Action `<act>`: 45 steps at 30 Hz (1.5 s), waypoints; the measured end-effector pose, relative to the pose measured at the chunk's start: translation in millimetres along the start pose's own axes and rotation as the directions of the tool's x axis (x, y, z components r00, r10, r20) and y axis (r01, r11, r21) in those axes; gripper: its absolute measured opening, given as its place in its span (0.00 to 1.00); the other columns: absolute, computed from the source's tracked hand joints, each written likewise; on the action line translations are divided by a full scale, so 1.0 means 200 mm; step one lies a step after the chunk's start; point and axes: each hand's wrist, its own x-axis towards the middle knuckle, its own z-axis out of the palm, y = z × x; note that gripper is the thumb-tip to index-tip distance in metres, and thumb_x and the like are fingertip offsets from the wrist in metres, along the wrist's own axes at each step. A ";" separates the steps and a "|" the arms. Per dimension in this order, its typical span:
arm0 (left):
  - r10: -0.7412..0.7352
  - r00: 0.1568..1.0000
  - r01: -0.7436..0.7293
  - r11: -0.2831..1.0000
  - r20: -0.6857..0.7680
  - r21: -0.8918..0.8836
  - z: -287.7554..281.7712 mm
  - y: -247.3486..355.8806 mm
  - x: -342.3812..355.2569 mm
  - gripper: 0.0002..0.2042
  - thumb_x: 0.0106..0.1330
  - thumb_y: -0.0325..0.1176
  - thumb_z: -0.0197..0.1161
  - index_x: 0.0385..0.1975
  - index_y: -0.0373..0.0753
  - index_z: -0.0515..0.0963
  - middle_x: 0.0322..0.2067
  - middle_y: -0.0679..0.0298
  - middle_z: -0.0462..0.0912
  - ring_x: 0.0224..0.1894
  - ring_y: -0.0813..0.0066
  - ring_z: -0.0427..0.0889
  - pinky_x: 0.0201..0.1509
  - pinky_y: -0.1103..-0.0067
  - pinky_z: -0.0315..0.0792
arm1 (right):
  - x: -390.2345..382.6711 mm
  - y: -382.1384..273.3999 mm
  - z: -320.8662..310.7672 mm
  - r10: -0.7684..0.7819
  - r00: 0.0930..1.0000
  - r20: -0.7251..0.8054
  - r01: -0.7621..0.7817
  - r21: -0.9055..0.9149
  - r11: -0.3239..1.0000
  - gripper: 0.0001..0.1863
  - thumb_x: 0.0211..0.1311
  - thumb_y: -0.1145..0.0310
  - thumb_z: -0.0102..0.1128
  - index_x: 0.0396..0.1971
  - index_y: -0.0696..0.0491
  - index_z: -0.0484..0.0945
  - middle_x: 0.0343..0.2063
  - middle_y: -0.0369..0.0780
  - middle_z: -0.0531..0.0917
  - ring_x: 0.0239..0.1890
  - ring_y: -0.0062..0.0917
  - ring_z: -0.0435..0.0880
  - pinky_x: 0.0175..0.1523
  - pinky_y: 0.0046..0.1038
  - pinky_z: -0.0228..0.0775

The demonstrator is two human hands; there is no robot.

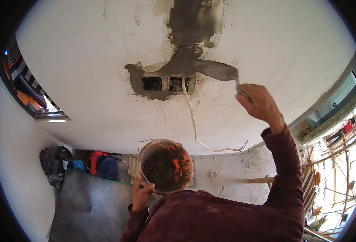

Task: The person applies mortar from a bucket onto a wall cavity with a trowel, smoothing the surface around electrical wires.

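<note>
The left hand (143, 193) is clamped on the near-left edge of an orange-stained bucket (181, 164), held below a two-opening wall recess (164, 84). Grey mortar (182, 63) borders the recess; a white cable (192, 119) hangs from it. Farther right, a steel trowel (219, 70) meets the mortar, its handle gripped in the right hand (261, 103).
</note>
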 end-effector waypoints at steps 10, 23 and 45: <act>0.007 0.999 -0.007 1.000 -0.054 0.010 -0.03 -0.09 -0.03 0.21 0.60 0.18 0.62 0.54 0.37 0.74 0.35 0.64 0.83 0.31 0.73 0.84 0.34 0.75 0.81 | 0.19 0.05 -0.13 0.086 0.988 -0.126 -0.070 0.124 0.990 0.10 0.68 0.70 0.61 0.32 0.61 0.76 0.19 0.49 0.74 0.19 0.40 0.70 0.28 0.37 0.64; -0.036 0.997 0.035 0.999 -0.064 -0.019 0.00 -0.06 -0.04 0.19 0.60 0.17 0.62 0.52 0.36 0.74 0.35 0.67 0.82 0.31 0.76 0.83 0.36 0.77 0.84 | 0.12 0.01 0.08 0.008 0.992 -0.127 -0.008 0.005 1.000 0.10 0.69 0.70 0.59 0.30 0.60 0.70 0.22 0.50 0.74 0.25 0.50 0.75 0.32 0.44 0.66; -0.162 0.985 0.164 0.986 -0.053 0.031 -0.39 0.11 -0.03 0.09 0.64 0.21 0.61 0.42 0.38 0.77 0.40 0.61 0.84 0.39 0.67 0.86 0.45 0.67 0.84 | -0.28 -0.46 1.00 0.334 0.926 0.174 -0.351 0.720 0.598 0.12 0.74 0.66 0.53 0.42 0.62 0.75 0.21 0.48 0.77 0.23 0.42 0.80 0.32 0.40 0.70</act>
